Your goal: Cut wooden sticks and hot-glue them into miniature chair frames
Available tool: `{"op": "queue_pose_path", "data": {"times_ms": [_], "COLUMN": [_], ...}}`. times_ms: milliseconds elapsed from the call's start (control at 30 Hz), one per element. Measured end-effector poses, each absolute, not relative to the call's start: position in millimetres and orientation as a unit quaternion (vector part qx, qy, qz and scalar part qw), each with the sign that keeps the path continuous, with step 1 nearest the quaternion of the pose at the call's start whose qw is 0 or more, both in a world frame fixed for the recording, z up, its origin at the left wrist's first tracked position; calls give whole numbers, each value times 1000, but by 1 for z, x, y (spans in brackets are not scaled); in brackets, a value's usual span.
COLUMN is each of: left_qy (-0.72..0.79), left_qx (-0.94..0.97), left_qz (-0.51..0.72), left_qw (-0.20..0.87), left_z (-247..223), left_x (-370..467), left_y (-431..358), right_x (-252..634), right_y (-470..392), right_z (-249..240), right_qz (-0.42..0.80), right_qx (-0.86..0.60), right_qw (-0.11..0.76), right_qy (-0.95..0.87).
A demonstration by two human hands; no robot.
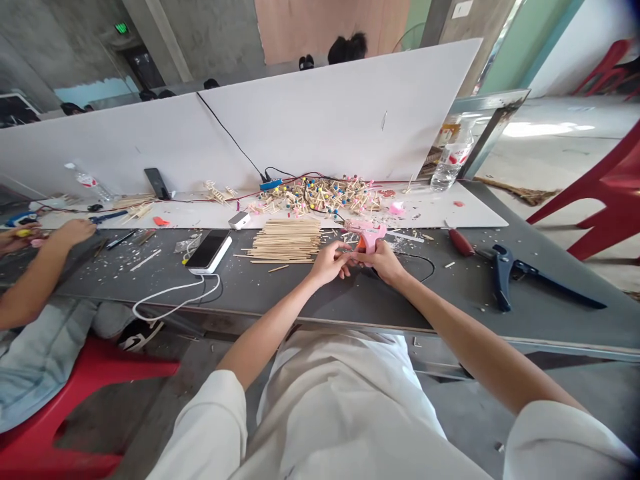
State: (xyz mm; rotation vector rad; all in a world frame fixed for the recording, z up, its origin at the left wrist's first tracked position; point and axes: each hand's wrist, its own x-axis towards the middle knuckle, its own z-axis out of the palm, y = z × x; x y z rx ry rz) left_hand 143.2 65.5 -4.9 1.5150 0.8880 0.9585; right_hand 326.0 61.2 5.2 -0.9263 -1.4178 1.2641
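Observation:
My right hand [389, 264] is wrapped round the handle of a pink glue gun [365, 230] with an orange trigger, its nozzle pointing left. Close against it, my left hand [332, 261] has its fingers curled in below the gun's front end, meeting the right fingertips; whatever they pinch is too small to make out. Just beyond my left hand lies a flat stack of thin wooden sticks [285, 240]. Behind the gun is a heap of short sticks with coloured ball ends [325, 195].
A phone on a white power bank [209, 252] with a white cable lies to the left. At right are a red-handled screwdriver [461, 243], a blue cutter [503, 277] and a water bottle [453, 160]. A co-worker's hand [74, 232] works at far left. A white board [320, 127] stands behind.

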Motion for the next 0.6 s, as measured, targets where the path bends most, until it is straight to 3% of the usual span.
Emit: {"op": "queue_pose_path", "data": {"times_ms": [600], "left_qy": [317], "left_qx": [659], "left_qz": [383], "left_qw": [564], "left_z": [1], "left_x": [144], "left_y": [60], "right_x": [339], "right_y": [69], "right_z": [3], "right_qz": [519], "right_qx": [-443], "right_qw": [492], "right_qy": [-541]}}
